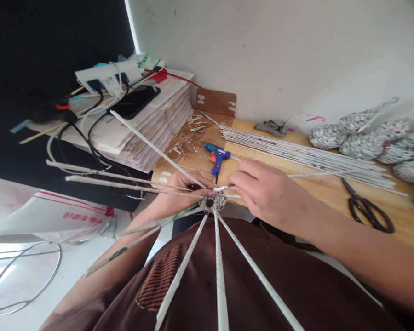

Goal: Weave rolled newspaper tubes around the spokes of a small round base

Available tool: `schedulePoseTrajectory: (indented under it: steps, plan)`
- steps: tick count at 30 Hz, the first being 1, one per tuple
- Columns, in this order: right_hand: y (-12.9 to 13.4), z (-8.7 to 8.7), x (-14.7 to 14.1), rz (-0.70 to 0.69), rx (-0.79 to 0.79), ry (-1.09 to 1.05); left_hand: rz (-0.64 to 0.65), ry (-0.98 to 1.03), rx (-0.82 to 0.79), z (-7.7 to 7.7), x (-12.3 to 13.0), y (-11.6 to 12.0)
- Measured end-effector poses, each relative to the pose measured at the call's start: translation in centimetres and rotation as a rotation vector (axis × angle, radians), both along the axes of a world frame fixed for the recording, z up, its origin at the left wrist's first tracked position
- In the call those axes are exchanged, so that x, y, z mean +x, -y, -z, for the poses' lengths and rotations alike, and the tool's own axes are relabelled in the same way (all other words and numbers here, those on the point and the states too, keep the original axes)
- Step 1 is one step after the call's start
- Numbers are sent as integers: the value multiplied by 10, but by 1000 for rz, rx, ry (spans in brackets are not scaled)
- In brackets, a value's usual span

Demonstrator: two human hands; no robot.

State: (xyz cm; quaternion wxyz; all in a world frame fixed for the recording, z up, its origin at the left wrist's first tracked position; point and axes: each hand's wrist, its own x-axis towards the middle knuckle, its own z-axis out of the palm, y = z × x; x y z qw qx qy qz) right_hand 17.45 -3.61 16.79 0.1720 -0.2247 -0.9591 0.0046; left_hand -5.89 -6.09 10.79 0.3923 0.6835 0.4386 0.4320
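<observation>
A small woven piece (221, 201) of rolled paper sits between my hands, close to my lap. Several long paper tubes (219, 271) fan out from it, some over the brown garment and some towards the left. My left hand (186, 188) is closed on the left side of the weave, with the thumb pressed along a tube near its rim. With fingertips pinched together, my right hand (258, 188) grips a white paper tube at the weave's right edge. Part of that tube sticks out behind the hand to the right. My right palm hides some of the tubes.
A blue glue gun (221, 158) lies on the wooden table just beyond my hands. Black scissors (367, 207) and a bundle of paper tubes (307, 156) are to the right, before several woven paper shapes (362, 135). A paper stack (165, 124) carries a phone (134, 101) and cables.
</observation>
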Motion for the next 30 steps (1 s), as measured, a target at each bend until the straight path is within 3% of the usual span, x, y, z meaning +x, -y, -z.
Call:
schedulePoseTrajectory:
  steps: [10, 30]
  plan:
    - [0, 11, -1, 6, -100, -76, -1, -2, -30, 6, 1, -4]
    - [3, 10, 0, 28, -90, -38, -6, -7, -55, 4, 8, -1]
